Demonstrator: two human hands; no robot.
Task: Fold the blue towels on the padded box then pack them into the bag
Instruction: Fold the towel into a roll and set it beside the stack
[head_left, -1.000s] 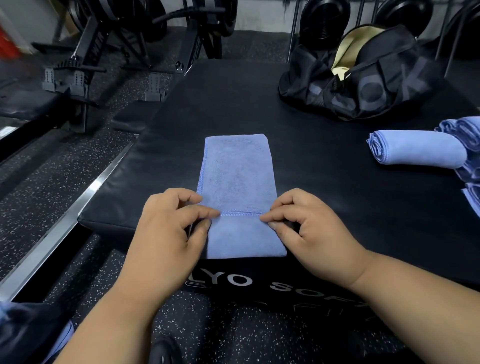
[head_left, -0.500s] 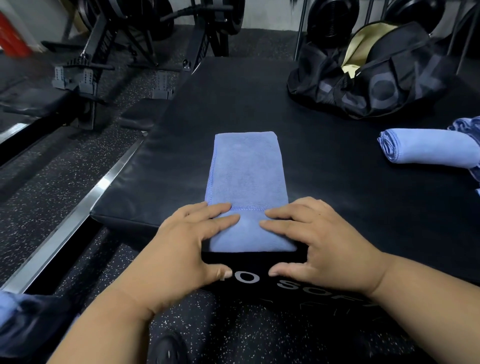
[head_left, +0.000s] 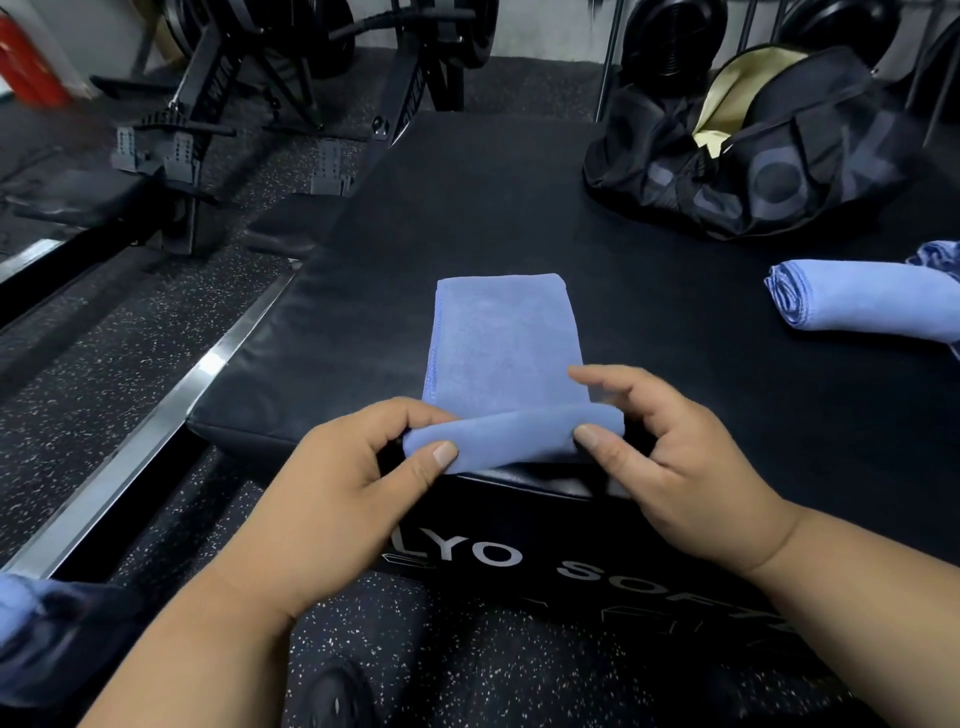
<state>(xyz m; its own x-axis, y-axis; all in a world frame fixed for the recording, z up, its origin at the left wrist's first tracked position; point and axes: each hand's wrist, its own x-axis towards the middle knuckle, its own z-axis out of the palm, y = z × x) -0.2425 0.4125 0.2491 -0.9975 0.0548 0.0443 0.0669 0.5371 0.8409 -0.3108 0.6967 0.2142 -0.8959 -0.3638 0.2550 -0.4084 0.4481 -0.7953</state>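
Observation:
A blue towel (head_left: 504, 343), folded into a long narrow strip, lies on the black padded box (head_left: 467, 208) with its near end at the box's front edge. My left hand (head_left: 343, 488) pinches the near left corner between thumb and fingers. My right hand (head_left: 654, 457) pinches the near right corner, its forefinger stretched over the strip. The near end is lifted and curled over into a low roll. A rolled blue towel (head_left: 862, 301) lies at the right. The black bag (head_left: 753, 150) stands open at the far right, showing a pale yellow lining.
More crumpled blue cloth (head_left: 940, 260) shows at the right frame edge behind the rolled towel. Black gym machines (head_left: 218, 119) stand on the speckled floor to the left. A metal rail (head_left: 156, 431) runs along the box's left side. Weight plates (head_left: 670, 36) stand behind the bag.
Both hands went from pressing flat on the towel's near end to pinching its corners. The near end has come up off the box and curled over.

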